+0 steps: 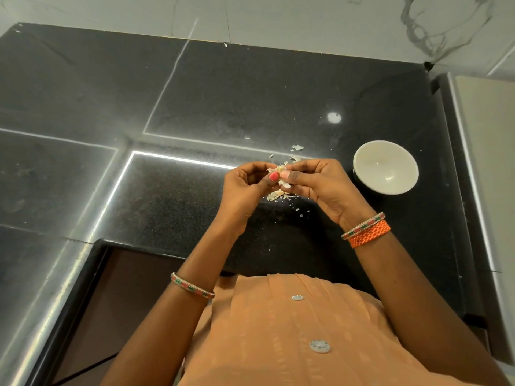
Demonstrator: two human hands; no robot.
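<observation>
We log: garlic clove (280,171), pale and small, papery skin partly flaked, raised over the counter (195,93) near its front edge | left hand (245,188) grip pinches the clove | right hand (320,185) grip pinches its other side | peel scraps (277,195) on the counter beneath | white bowl (386,167) upright near the right edge
</observation>
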